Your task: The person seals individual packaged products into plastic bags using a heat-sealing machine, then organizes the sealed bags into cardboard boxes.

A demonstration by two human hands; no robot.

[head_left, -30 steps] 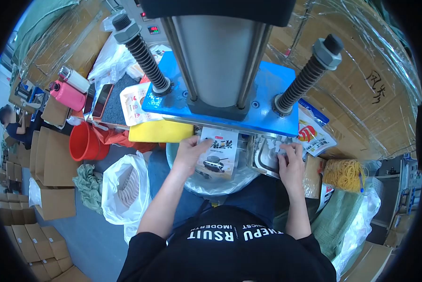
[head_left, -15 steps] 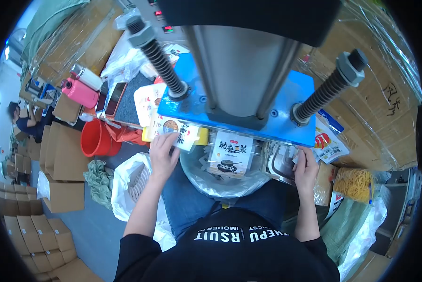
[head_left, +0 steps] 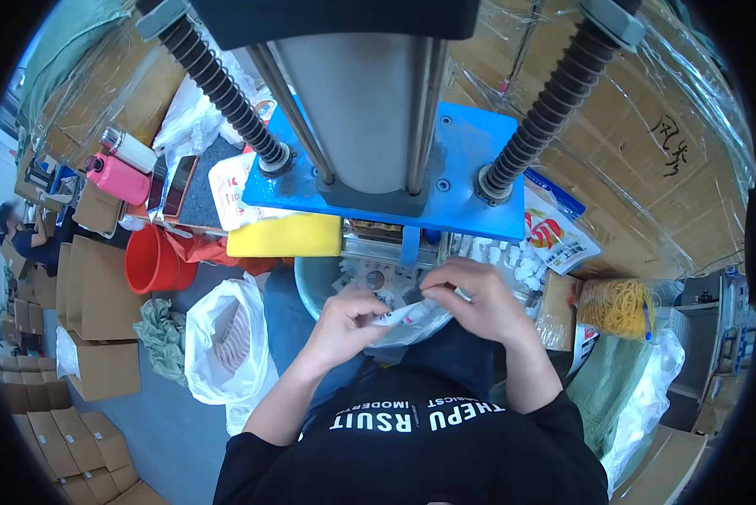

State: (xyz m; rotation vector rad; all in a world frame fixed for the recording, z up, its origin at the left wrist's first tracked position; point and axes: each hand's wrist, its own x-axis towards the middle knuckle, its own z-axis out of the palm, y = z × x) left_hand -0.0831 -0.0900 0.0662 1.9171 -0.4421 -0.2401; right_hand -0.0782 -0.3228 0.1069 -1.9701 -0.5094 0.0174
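Note:
My left hand [head_left: 344, 326] is closed on one end of a white printed plastic pouch [head_left: 405, 316]. The pouch is partly folded and its print is mostly hidden. Fingers of my right hand [head_left: 476, 299] pinch its other end. Both hands are above a round basin [head_left: 309, 282] lined with clear plastic, in front of my lap. Loose printed scraps [head_left: 376, 276] lie in the basin. Just beyond my hands stands a press with a blue plate [head_left: 378, 206], two spring-loaded rods and a grey cylinder [head_left: 357, 118].
A yellow block [head_left: 285, 236] sits left of the press, near white printed packets [head_left: 229, 189]. At left are a red bucket [head_left: 149, 261], a pink bottle [head_left: 119, 178] and a white bag [head_left: 218, 337]. Small white pieces [head_left: 512, 261] and yellow rubber bands [head_left: 618, 307] lie right. Another person sits far left.
My left hand has left the packets at the yellow block and come down to the middle. My right hand has moved inward from the press's right side. The head view has shifted.

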